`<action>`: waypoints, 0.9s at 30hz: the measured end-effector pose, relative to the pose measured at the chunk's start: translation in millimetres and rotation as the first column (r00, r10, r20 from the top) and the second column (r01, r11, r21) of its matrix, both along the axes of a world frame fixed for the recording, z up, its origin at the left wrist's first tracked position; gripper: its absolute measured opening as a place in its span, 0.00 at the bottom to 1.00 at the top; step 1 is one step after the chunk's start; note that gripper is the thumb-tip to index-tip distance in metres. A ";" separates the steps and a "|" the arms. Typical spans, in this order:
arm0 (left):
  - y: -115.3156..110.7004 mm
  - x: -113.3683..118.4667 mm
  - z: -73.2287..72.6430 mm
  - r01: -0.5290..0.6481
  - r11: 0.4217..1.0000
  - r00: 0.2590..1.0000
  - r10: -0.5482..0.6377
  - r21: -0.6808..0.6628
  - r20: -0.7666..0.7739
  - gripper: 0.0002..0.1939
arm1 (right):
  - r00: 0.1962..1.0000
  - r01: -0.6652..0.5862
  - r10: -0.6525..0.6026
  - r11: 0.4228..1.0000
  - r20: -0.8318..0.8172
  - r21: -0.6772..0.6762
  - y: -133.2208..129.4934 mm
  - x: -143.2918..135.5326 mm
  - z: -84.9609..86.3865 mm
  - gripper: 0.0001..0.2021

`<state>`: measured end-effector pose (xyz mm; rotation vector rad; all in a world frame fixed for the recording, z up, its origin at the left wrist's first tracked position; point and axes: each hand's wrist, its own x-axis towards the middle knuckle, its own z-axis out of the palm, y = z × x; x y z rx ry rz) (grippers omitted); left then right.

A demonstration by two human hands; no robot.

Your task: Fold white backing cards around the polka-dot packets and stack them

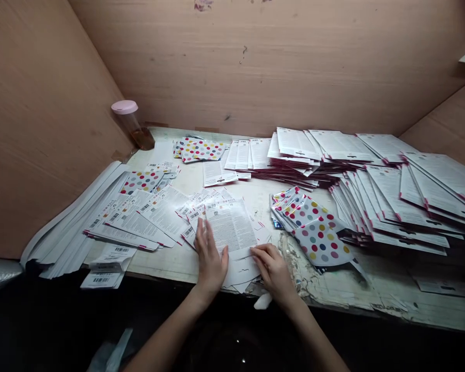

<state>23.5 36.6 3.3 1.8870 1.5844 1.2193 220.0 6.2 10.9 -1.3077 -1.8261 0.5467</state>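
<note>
A white printed card (232, 227) lies on other cards near the front edge of the table, between my two hands. My left hand (210, 253) rests along the card's left side, its fingers stretched out and the thumb apart. At the card's lower right, my right hand (271, 263) pinches the edge with thumb and fingertips. Below the print is a blank white flap (238, 268) with a small slot. Several barcoded cards (160, 212) fan out to the left. Polka-dot packets (313, 227) lie to the right of my right hand.
Stacks of white cards with pink edges (403, 196) fill the right side. More polka-dot packets (203, 150) lie at the back. A pink-lidded bottle (134, 124) leans in the left corner. Long white sheets (77, 222) hang over the left edge. Wooden panels (256, 67) enclose the table.
</note>
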 end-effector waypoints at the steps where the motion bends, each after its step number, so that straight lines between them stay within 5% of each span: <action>1: -5.6 -1.7 -2.3 0.023 0.998 0.985 -0.012 0.059 -0.171 0.29 | 1.000 0.012 -0.012 1.000 -0.004 0.007 7.2 -2.7 -10.8 0.10; 4: -19.0 -15.7 -3.9 0.310 0.951 0.859 -0.277 0.006 -0.430 0.21 | 1.000 0.018 -0.018 1.000 -0.006 -0.004 18.6 -9.0 -28.6 0.07; 7: -23.7 -33.8 -3.5 0.490 0.863 0.723 -0.479 -0.118 -0.499 0.35 | 1.000 0.016 -0.016 1.000 0.001 -0.002 19.0 -10.0 -29.0 0.06; 10: -23.4 -42.2 -5.6 0.511 0.848 0.682 -0.499 -0.140 -0.535 0.41 | 1.000 0.016 -0.016 1.000 0.015 0.005 17.7 -10.2 -25.9 0.06; 27: -22.6 -40.4 -12.3 0.518 0.848 0.714 -0.501 -0.113 -0.489 0.38 | 0.976 -0.044 0.041 0.999 0.215 0.012 18.4 -12.9 -30.4 0.09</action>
